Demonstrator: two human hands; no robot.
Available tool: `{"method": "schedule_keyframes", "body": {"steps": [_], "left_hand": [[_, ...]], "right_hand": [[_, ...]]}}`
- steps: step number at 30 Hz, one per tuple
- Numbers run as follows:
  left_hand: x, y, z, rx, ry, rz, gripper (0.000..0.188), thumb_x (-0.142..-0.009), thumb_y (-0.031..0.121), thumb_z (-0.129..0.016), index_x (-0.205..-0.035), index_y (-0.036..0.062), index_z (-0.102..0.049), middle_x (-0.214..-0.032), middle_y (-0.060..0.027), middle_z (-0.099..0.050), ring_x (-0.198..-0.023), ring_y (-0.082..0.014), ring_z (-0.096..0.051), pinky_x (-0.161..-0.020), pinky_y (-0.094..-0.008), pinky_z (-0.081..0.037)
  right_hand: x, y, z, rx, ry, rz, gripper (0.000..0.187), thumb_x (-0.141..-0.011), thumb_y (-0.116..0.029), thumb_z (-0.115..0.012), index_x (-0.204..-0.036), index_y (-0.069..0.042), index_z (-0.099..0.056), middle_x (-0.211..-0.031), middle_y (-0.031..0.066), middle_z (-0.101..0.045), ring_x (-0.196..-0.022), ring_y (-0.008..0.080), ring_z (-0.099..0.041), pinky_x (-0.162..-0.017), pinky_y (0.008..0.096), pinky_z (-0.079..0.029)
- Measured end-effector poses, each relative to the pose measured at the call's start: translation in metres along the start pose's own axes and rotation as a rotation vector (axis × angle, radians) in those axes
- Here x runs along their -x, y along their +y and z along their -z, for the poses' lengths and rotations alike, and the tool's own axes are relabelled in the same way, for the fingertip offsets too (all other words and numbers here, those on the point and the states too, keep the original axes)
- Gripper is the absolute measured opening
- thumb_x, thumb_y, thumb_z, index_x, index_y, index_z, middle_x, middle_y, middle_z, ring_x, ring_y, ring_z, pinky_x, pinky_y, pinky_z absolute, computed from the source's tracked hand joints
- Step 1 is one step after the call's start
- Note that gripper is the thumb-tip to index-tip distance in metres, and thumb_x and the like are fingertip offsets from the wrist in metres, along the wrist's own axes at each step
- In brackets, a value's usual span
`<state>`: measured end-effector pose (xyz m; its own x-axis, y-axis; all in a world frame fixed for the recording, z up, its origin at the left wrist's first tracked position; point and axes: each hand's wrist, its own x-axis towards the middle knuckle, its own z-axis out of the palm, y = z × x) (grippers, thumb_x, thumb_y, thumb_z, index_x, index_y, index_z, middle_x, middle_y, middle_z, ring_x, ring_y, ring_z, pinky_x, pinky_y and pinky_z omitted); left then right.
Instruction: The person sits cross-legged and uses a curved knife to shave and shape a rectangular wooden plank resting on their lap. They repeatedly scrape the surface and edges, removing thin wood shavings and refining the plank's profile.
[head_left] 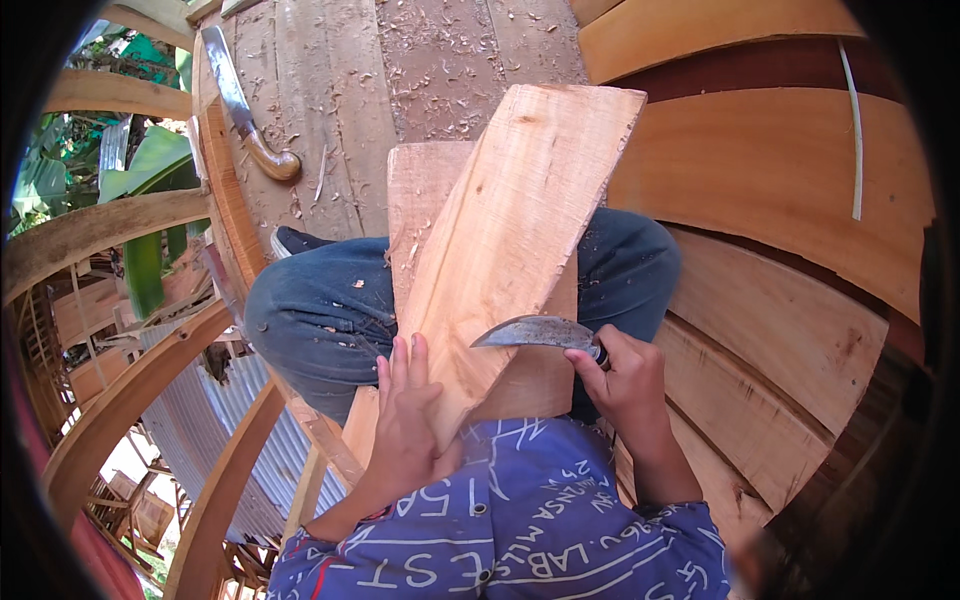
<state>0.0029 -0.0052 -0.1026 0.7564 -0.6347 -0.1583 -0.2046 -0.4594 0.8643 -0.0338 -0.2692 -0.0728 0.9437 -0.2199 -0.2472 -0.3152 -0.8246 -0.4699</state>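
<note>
A thick wooden board slants away from me across my lap, its near end close to my shirt. Beneath it lies another wooden board, partly hidden. My left hand rests on the near left edge of the upper board, fingers stretched out. In my right hand is a knife with a curved, dark blade, its handle wrapped by my fingers. The blade lies over the board's right edge near its close end, tip pointing left; whether it touches the wood I cannot tell.
A large machete with a wooden handle lies on the plank floor at far left, among wood shavings. Curved wooden slats form a railing on the left. Wide boards line the right side. My bent legs flank the boards.
</note>
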Motion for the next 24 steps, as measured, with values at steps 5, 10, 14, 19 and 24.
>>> {"method": "schedule_keyframes", "body": {"steps": [5, 10, 14, 19, 24], "left_hand": [[0.001, -0.002, 0.005, 0.031, -0.010, -0.001, 0.063, -0.064, 0.004, -0.071, -0.116, 0.0024, -0.037, -0.149, -0.0411, -0.020, -0.140, -0.0590, -0.014, -0.111, -0.0671, -0.009], [0.001, -0.007, 0.008, 0.062, -0.023, 0.011, 0.065, -0.064, 0.005, -0.075, -0.116, 0.0030, -0.036, -0.151, -0.0397, -0.018, -0.141, -0.0578, -0.014, -0.112, -0.0668, -0.009], [0.000, -0.004, 0.010, 0.056, -0.033, 0.015, 0.065, -0.065, 0.006, -0.076, -0.117, 0.0034, -0.036, -0.151, -0.0390, -0.018, -0.142, -0.0564, -0.014, -0.112, -0.0655, -0.009], [0.003, -0.009, 0.012, 0.079, -0.029, 0.005, 0.064, -0.067, 0.007, -0.075, -0.118, 0.0030, -0.036, -0.152, -0.0385, -0.018, -0.143, -0.0543, -0.014, -0.113, -0.0632, -0.010], [0.002, -0.006, 0.013, 0.053, -0.031, -0.004, 0.062, -0.067, 0.007, -0.072, -0.117, 0.0008, -0.036, -0.152, -0.0378, -0.018, -0.143, -0.0529, -0.013, -0.114, -0.0615, -0.010]], "right_hand": [[-0.003, -0.002, -0.011, -0.001, 0.088, 0.079, 0.047, -0.080, -0.043, -0.075, -0.065, -0.006, -0.052, -0.054, 0.0102, -0.051, -0.046, 0.0275, -0.054, -0.043, 0.0376, -0.040], [-0.015, 0.003, -0.013, 0.077, 0.095, 0.133, 0.055, -0.074, -0.053, -0.075, -0.060, -0.007, -0.049, -0.051, 0.0087, -0.048, -0.045, 0.0261, -0.053, -0.042, 0.0366, -0.040], [-0.016, -0.001, -0.020, 0.057, 0.111, 0.191, 0.057, -0.074, -0.055, -0.075, -0.059, -0.007, -0.048, -0.050, 0.0087, -0.046, -0.045, 0.0267, -0.053, -0.042, 0.0370, -0.039], [-0.020, 0.002, -0.022, 0.019, 0.170, 0.174, 0.058, -0.073, -0.056, -0.074, -0.058, -0.007, -0.048, -0.051, 0.0087, -0.046, -0.046, 0.0268, -0.053, -0.042, 0.0362, -0.039], [-0.036, 0.013, -0.026, 0.100, 0.216, 0.243, 0.059, -0.075, -0.058, -0.072, -0.058, -0.008, -0.048, -0.052, 0.0068, -0.047, -0.046, 0.0250, -0.052, -0.043, 0.0344, -0.040]]}}
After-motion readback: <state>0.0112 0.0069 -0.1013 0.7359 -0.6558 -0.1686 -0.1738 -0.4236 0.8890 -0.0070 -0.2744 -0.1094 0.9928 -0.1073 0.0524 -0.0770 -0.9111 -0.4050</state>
